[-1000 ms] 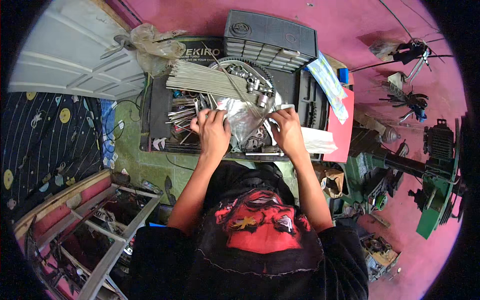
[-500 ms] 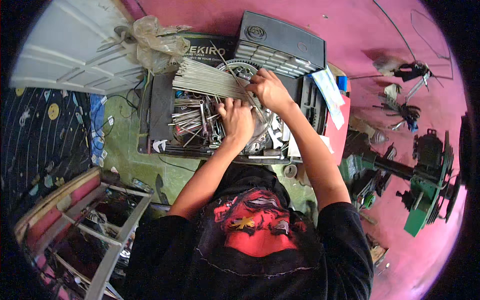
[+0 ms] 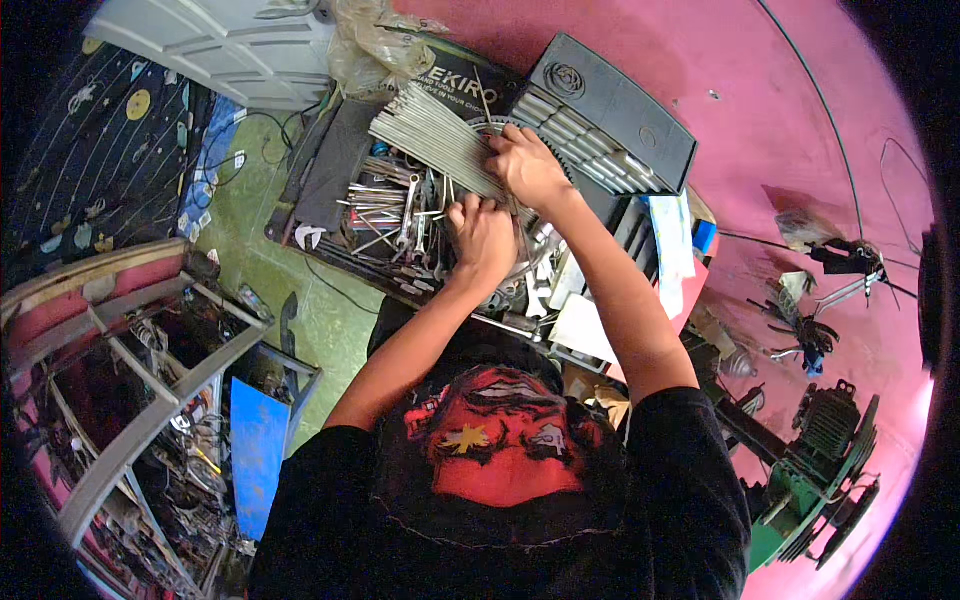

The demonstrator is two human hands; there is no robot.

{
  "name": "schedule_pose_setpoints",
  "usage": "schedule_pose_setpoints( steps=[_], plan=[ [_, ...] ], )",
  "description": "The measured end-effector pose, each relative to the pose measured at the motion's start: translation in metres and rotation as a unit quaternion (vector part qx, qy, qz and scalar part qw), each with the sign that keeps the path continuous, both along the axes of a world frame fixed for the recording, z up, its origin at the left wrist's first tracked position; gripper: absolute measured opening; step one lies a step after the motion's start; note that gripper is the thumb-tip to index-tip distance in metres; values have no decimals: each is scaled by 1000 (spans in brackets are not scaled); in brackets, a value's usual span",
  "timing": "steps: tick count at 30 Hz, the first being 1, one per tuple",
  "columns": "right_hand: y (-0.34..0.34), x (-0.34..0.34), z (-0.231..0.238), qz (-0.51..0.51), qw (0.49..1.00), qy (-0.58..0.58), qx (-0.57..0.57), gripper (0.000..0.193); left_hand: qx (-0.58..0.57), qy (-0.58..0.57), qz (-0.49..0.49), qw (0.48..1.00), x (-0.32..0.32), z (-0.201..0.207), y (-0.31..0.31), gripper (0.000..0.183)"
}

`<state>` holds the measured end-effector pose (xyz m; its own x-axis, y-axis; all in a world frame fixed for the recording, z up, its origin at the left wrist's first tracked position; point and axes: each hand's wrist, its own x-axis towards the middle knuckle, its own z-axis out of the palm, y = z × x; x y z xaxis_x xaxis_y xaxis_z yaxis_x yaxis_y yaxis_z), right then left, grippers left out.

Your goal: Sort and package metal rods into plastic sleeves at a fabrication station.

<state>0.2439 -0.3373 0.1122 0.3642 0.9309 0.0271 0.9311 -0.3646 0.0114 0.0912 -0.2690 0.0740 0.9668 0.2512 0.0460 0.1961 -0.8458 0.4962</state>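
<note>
A bundle of thin grey welding rods (image 3: 435, 137) lies slantwise over the tool-filled bench top. My right hand (image 3: 530, 170) is at the right ends of the bundle, fingers curled in a pinch on a single thin rod (image 3: 487, 100) that sticks up past it. Just below and left of it, my left hand (image 3: 485, 240) has its fingers bent in near the lower ends of the rods. What its fingertips grip, if anything, is hidden. Beside my left hand lie several combination wrenches (image 3: 409, 215) and a cluster of slim metal rods (image 3: 375, 205).
At the back right stands a grey small-parts drawer cabinet (image 3: 605, 115). A toothed ring (image 3: 550, 140) sits behind my right hand. Clear plastic bags (image 3: 365, 50) hang at the back left. A green drill press (image 3: 815, 480) is at right, a metal frame rack (image 3: 150, 410) at lower left.
The view has swung, so the bench now appears tilted. Both hands stay by the rod ends, and the right hand keeps its pinch.
</note>
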Motion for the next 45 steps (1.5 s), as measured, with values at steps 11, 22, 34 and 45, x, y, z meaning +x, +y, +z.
schedule_pose_setpoints(
  steps=[11, 22, 34, 45],
  plan=[
    [-6, 9, 7, 25, 998, -25, -54, 19, -63, 10, 41, 997, 4, -2, -16, 18],
    [-3, 12, -2, 25, 995, -31, -92, 23, -147, 39, 73, 986, 18, 6, -20, 20],
    [-12, -1, 29, 46, 998, -27, 27, 19, -147, 35, 85, 985, -6, 21, -1, 26],
    [-4, -63, 84, 19, 990, -73, 118, 26, -19, -47, 22, 998, -84, 106, 88, 18]
  ],
)
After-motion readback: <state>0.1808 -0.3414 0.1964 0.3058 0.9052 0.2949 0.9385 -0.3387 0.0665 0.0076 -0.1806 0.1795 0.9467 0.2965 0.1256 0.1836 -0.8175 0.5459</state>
